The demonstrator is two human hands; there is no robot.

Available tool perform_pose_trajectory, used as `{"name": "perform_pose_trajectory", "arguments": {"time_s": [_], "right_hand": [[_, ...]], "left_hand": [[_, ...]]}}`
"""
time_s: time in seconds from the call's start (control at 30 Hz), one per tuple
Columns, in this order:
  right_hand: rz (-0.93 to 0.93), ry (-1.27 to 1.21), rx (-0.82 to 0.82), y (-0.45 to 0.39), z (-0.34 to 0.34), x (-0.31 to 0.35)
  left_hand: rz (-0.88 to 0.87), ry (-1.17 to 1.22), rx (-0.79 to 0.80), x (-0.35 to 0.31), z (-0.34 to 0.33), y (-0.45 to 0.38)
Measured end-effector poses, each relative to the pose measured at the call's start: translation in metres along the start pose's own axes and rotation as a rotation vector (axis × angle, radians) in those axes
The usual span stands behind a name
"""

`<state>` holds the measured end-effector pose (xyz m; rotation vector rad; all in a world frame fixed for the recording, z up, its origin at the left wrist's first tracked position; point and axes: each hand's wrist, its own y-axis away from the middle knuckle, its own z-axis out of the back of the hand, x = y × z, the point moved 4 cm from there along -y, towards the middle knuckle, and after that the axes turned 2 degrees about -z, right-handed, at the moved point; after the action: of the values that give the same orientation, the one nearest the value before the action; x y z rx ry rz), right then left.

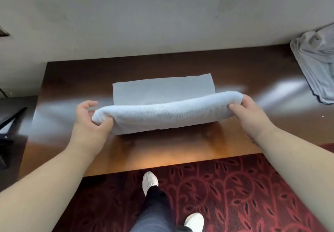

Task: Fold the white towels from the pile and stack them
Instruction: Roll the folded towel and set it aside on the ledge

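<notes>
White towel [162, 103] lies on the wooden surface [162, 152], its near edge lifted in a fold between both hands. Left hand [88, 118] fingers [106, 121] pinch the fold's left end; right hand [251, 114] fingers [235, 107] pinch its right end. Towel pile [316, 67] sits well right of the right fingers.

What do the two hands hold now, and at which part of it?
Both hold one white towel at the ends of its near folded edge: the left hand at the left end, the right hand at the right.
</notes>
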<state>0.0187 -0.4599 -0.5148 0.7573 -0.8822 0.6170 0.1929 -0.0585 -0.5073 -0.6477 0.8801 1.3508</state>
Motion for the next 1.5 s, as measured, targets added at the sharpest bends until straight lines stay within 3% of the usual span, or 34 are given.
{"name": "perform_pose_trajectory", "arguments": {"time_s": [0.13, 0.27, 0.37, 0.5, 0.57, 0.63, 0.7, 0.77, 0.83, 0.93, 1.1, 1.27, 1.4, 1.5], "right_hand": [[-0.042, -0.082, -0.115, -0.043, -0.018, 0.017], [-0.064, 0.001, -0.181, -0.079, -0.030, 0.028], [-0.088, 0.061, -0.218, -0.098, -0.034, 0.032], [-0.165, 0.078, -0.236, -0.116, -0.038, 0.028], [-0.189, 0.086, -0.231, -0.119, -0.042, 0.025], [-0.195, 0.075, -0.231, -0.120, -0.045, 0.023], [-0.193, 0.037, -0.233, -0.118, -0.045, 0.021], [-0.169, 0.003, -0.247, -0.111, -0.039, 0.022], [-0.093, -0.009, -0.253, -0.095, -0.029, 0.024], [0.036, -0.014, -0.148, -0.054, -0.012, 0.022], [0.097, 0.376, 0.097, 0.014, 0.009, -0.003], [0.103, 0.650, 0.321, 0.046, 0.005, -0.049], [0.326, 0.863, 0.401, 0.059, -0.001, -0.066], [0.414, 0.949, 0.358, 0.062, -0.002, -0.061]], "left_hand": [[0.001, 0.061, -0.019, -0.011, -0.015, -0.047], [0.011, 0.079, -0.036, -0.012, -0.030, -0.088], [0.132, 0.109, -0.007, -0.006, -0.039, -0.116], [0.394, 0.342, 0.288, 0.012, -0.052, -0.134], [0.426, 0.400, 0.406, 0.019, -0.050, -0.127], [0.360, 0.469, 0.544, 0.018, -0.048, -0.117], [0.269, 0.518, 0.586, 0.013, -0.045, -0.108], [0.191, 0.473, 0.474, 0.004, -0.038, -0.102], [0.070, 0.277, 0.337, -0.004, -0.025, -0.092], [-0.123, -0.002, 0.326, -0.002, -0.008, -0.063], [-0.295, -0.218, 0.611, 0.040, -0.001, -0.012], [-0.690, -0.528, 0.866, 0.041, -0.008, 0.018], [-0.760, -0.766, 0.890, 0.035, -0.016, 0.043], [-0.784, -0.885, 0.839, 0.030, -0.015, 0.051]]}}
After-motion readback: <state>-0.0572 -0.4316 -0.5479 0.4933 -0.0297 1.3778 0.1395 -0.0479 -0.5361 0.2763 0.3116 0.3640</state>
